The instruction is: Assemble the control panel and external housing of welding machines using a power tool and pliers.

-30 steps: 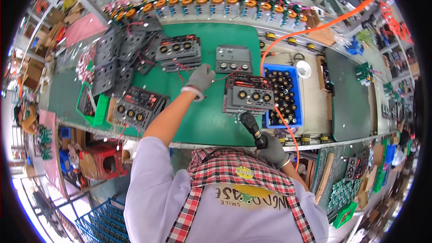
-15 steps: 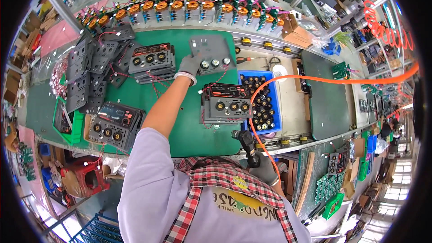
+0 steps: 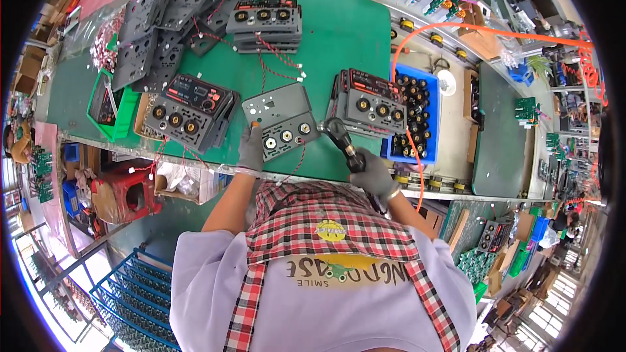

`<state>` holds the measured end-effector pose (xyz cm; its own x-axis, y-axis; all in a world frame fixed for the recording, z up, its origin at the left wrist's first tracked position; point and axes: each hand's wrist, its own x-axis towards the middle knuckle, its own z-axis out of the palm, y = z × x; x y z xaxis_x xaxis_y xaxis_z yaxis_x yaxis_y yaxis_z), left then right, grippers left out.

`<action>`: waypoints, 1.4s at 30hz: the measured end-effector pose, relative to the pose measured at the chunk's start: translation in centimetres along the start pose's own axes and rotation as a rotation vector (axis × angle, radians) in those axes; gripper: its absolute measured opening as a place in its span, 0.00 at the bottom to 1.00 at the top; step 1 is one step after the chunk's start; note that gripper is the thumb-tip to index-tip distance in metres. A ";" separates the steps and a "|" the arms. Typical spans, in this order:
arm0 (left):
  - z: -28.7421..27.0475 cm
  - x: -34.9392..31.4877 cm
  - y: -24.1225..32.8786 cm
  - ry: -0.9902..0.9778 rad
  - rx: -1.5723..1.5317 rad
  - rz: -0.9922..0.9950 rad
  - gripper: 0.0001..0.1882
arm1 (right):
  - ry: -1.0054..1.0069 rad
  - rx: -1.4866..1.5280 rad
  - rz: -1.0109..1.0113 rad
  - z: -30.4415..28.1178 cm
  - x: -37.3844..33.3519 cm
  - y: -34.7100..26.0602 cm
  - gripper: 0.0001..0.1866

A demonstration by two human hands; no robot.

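My gloved left hand grips the left edge of a grey metal panel near the table's front edge. Along the panel's lower part are round metal fittings, and a thin red wire hangs from it. In my gloved right hand is a black right-angle power tool. Its head is beside the panel's right edge; whether they touch I cannot tell. Just right of the tool stands a stack of grey panels with black-and-red faces and round black fittings.
A blue bin of small black round parts stands right of the stack, with an orange hose arching over it. More panel stacks, loose grey plates and a green tray occupy the left side.
My left hand has drawn the grey panel from the far side of the table toward me. My right hand has lifted the tool up to it. The view has shifted too.
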<state>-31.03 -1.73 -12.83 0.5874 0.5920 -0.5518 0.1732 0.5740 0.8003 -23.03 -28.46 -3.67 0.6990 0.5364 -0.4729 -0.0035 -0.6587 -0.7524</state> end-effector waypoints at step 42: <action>1.5 0.2 -1.7 0.000 -0.046 0.072 0.14 | -0.188 -0.267 0.121 5.8 4.9 -0.6 0.21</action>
<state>-30.07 -3.41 -13.91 0.5971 0.6325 -0.4934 0.0939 0.5557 0.8260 -23.76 -22.38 -8.22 0.5612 0.5176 -0.6458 0.1267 -0.8248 -0.5510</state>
